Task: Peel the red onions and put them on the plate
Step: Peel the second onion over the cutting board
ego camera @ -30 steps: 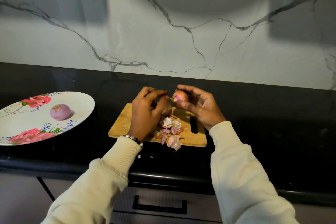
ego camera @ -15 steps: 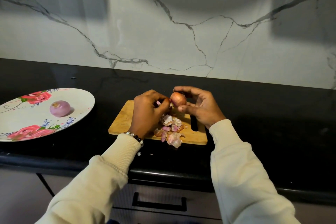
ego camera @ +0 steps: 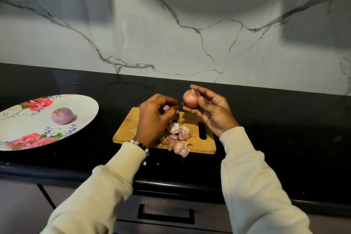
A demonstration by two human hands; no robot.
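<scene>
My right hand (ego camera: 212, 112) holds a red onion (ego camera: 190, 99) between thumb and fingertips above the wooden cutting board (ego camera: 129, 129); most of its papery skin is still on. Just left of it, my left hand (ego camera: 153, 118) pinches a small pink piece of onion skin (ego camera: 166, 108) with curled fingers. A pile of peeled skins (ego camera: 179, 137) lies on the board under both hands. One peeled purple onion (ego camera: 62, 115) sits on the white floral plate (ego camera: 83, 108) at the left.
The board lies on a black countertop (ego camera: 284, 138) in front of a white marble wall. The counter's front edge runs below my wrists, with a drawer handle (ego camera: 165, 214) underneath. A few skin crumbs (ego camera: 145, 163) lie near the edge.
My left hand has pulled away from the onion with a piece of skin. My right hand has raised the onion slightly and turned it.
</scene>
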